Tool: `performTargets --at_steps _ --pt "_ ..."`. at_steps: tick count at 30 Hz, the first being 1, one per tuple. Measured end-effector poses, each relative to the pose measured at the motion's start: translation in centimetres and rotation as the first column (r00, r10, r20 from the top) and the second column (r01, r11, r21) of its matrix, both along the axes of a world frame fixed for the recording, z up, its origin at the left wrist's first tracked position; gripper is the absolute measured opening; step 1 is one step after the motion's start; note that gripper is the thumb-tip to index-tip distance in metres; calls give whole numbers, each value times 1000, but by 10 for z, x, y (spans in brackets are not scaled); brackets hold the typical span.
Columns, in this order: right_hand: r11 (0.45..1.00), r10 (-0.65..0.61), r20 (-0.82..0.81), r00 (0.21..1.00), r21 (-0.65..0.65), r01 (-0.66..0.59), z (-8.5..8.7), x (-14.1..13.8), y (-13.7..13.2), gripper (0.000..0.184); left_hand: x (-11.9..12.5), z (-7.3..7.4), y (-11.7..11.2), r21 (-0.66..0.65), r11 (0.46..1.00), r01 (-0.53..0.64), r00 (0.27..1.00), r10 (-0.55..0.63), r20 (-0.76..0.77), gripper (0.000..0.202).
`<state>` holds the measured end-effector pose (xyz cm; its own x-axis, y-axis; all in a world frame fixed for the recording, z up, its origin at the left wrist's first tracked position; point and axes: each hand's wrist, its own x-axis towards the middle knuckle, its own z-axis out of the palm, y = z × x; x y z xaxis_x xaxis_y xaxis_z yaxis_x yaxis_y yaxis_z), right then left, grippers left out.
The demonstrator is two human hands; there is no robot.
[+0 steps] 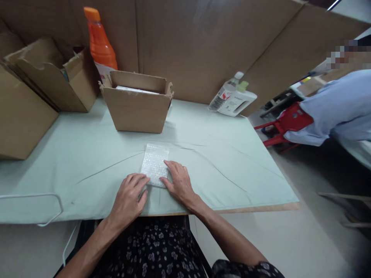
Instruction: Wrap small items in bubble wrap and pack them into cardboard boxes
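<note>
A flat, clear bubble-wrap pouch (155, 164) lies on the pale green tablecloth in front of me. My right hand (179, 182) rests along the pouch's right edge, thumb and fingers apart and touching it. At the lower left corner of the pouch is my left hand (130, 195), its fingertips reaching the edge and its thumb held away. Neither hand is wrapped round the pouch. Whether anything is inside the pouch I cannot tell. Just beyond it stands an open cardboard box (139, 110) with something white and flat inside.
More cardboard boxes (26, 112) stand at the left. An orange bottle (101, 42) is behind the middle box. A clear bottle (224, 94) and a white jug (237, 102) stand at the back right. A white cable (31, 195) crosses the left edge. A person sits on a red chair (294, 119).
</note>
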<state>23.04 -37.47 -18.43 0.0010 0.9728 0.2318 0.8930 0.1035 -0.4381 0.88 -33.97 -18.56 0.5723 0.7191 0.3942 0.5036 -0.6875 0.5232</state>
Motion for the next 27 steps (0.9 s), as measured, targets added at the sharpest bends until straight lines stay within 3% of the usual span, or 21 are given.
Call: performTargets --at_steps 3,6,9,14,17,20,23,27 --pt "992 94 25 995 86 -95 6 0 -9 46 3 -7 5 45 999 22 995 -18 -95 40" --pt "968 241 85 967 48 -246 5 -3 -11 41 4 -12 11 83 996 20 992 -9 -125 40" --pt "968 250 88 964 13 -252 0 -5 -7 24 4 -12 15 66 998 -6 998 10 -62 29" --pt "963 234 -169 957 -92 -252 7 -5 -15 25 -3 -1 10 -223 975 20 997 -3 76 19" --pt "980 178 -124 976 -63 -187 17 -6 -26 28 -2 1 11 -342 940 -13 999 24 30 23" --pt "989 145 28 989 25 -145 21 -10 -31 31 6 -4 19 -290 955 -67 998 64 -21 27" --pt "972 232 126 964 -6 -233 18 -14 -29 30 11 -6 22 -186 978 -91 996 91 -10 28" --pt "977 210 14 978 -39 -210 7 -14 -27 22 1 -2 11 -115 993 4 997 4 72 29"
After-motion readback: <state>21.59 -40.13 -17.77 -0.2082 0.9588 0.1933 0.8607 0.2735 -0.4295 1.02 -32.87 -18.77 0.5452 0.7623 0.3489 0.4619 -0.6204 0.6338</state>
